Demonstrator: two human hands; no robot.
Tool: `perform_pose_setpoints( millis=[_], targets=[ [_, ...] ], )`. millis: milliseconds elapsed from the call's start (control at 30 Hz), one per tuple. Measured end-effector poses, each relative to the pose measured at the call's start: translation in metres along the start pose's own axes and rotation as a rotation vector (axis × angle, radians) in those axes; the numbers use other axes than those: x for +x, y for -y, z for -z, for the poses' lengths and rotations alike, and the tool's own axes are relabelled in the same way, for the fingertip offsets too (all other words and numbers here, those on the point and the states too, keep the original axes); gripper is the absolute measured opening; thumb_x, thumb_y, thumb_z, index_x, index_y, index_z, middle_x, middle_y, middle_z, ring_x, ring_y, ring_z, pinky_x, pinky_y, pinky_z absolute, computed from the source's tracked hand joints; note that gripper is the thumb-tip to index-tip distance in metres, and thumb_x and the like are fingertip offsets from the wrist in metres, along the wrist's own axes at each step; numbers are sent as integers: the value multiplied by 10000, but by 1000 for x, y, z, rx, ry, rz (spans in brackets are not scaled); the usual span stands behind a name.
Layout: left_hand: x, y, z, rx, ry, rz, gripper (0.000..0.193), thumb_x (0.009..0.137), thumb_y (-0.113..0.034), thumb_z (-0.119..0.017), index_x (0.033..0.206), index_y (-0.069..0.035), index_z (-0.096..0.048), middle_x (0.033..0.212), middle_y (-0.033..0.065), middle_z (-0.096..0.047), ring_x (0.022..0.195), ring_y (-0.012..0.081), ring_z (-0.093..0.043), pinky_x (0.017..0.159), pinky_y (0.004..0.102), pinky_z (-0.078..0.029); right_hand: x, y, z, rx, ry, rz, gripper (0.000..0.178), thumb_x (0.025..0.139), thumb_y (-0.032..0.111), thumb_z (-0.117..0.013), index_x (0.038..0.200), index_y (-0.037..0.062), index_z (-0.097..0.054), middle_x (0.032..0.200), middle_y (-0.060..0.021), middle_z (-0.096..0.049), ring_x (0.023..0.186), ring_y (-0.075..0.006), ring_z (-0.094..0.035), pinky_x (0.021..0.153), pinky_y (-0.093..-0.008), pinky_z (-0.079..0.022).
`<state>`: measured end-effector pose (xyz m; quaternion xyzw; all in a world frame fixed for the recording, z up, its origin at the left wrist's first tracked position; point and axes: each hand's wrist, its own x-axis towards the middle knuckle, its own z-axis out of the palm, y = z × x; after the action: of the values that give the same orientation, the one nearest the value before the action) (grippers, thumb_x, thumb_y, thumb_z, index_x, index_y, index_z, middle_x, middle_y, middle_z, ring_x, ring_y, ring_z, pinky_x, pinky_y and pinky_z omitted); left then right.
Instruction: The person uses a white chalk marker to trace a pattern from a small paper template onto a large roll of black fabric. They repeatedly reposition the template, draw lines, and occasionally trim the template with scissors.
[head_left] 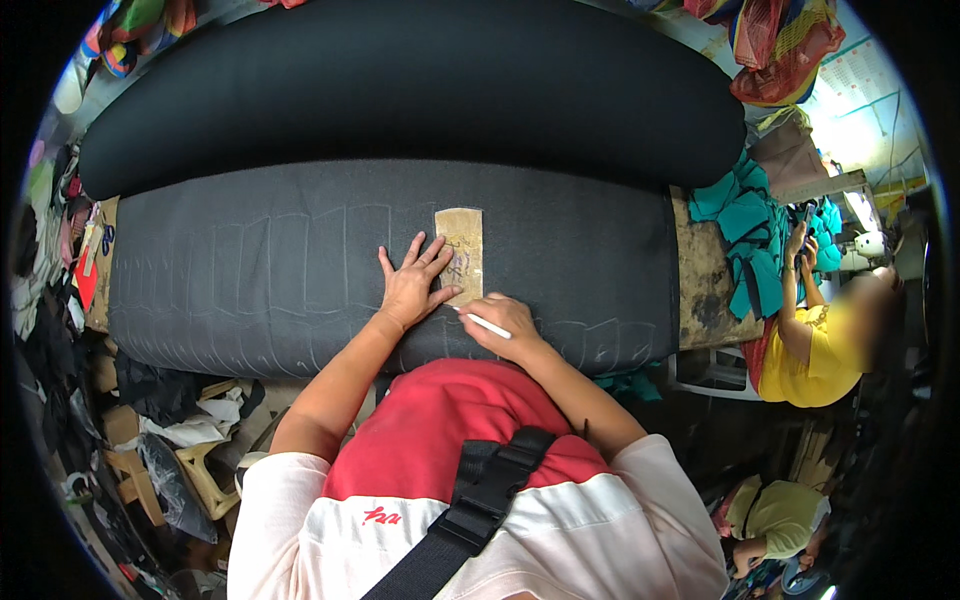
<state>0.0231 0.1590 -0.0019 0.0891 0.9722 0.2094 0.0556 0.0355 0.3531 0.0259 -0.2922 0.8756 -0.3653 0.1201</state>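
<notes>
Dark grey fabric (580,250) covers the table in front of me, marked on its left and near parts with rows of pale outlines. On it lies a tan cardboard pattern piece (461,222), upright and roughly rectangular, with handwriting on it. My left hand (410,285) is spread flat, its fingers and thumb reaching onto the pattern's left side. Gripped in my right hand (503,325) is a white marking pen (488,325). Its tip points left, at the pattern's lower edge.
A thick roll of black fabric (400,90) spans the table's far side. Teal cut pieces (750,230) pile up at the right, near a person in yellow (815,350) holding a phone. Scissors (108,238) lie at the left end. Scraps and a plastic stool (205,480) crowd the lower left.
</notes>
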Motion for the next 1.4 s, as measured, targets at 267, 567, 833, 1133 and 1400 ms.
perform_pose_setpoints(
  millis=[267,567,833,1133,1400],
  targets=[
    [30,-42,5,-93,-98,324,814,593,-310,-816,1254,-20,-440,1163,202,-511,1071,348,-512,898,414,-450,-17,-3,12,92,-309,15,174,845,87,-589,1000,14,-615,787,-176,-646,746,-311,-651,662,-357,-512],
    [-12,25,18,-50,-180,297,658,744,-366,-694,1330,-187,-455,1403,146,-365,1330,313,-289,1015,622,-206,35,20,5,225,-427,-66,124,833,82,-620,904,-19,-627,773,-147,-661,679,-212,-661,601,-300,-498],
    [-131,181,55,59,-441,890,468,825,-236,-581,1287,-257,-505,1457,101,-309,1367,297,-229,978,715,-158,147,107,-83,412,-248,54,159,832,117,-635,927,-4,-676,770,-113,-683,688,-121,-644,591,-233,-471],
    [-203,282,90,-7,-592,1217,877,674,-603,-664,1332,-81,-411,1461,161,-258,1390,334,-138,976,723,-113,276,224,-243,457,-17,81,220,851,196,-587,949,15,-665,706,-118,-656,626,-195,-629,599,-307,-484],
    [-213,302,72,83,-711,1101,684,746,-477,-622,1299,-121,-436,1457,145,-263,1377,355,-162,947,733,-153,315,248,-288,72,70,303,175,772,177,-581,839,28,-641,777,-164,-644,830,-341,-599,724,-433,-491]
  ],
)
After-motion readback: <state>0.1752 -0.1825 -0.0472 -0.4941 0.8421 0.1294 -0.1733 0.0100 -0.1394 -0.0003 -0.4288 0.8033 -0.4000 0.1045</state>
